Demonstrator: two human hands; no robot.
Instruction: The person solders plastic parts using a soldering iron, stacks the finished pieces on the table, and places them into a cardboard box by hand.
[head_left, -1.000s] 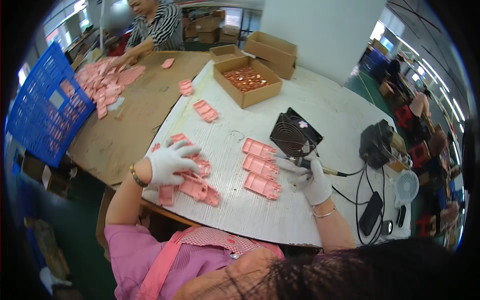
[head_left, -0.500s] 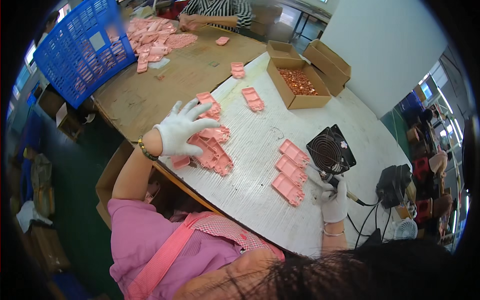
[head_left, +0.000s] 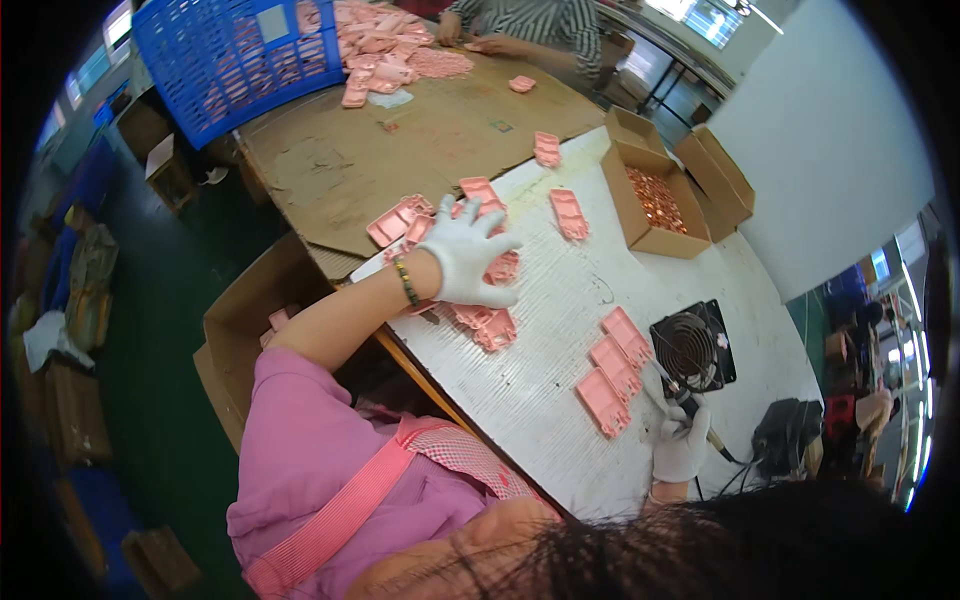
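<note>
My left hand, in a white glove, is spread over a cluster of pink molded plastic pieces. Its fingers are apart, and it hides part of the cluster. My right hand, also gloved, grips a soldering iron by its dark handle. The iron's tip points toward three pink pieces laid in a slanting row on the white tabletop. Two single pink pieces, one nearer and one farther, lie beyond my left hand.
A black fan stands right of the row. Behind it is a cardboard box of small copper-colored parts. A black unit sits at the right edge. Far left, a blue basket adjoins a pink heap, near a co-worker's hands.
The view has shifted, so the table appears farther right. My left hand has moved over the cluster, covering more of it, still spread. My right hand keeps holding the soldering iron beside the row.
</note>
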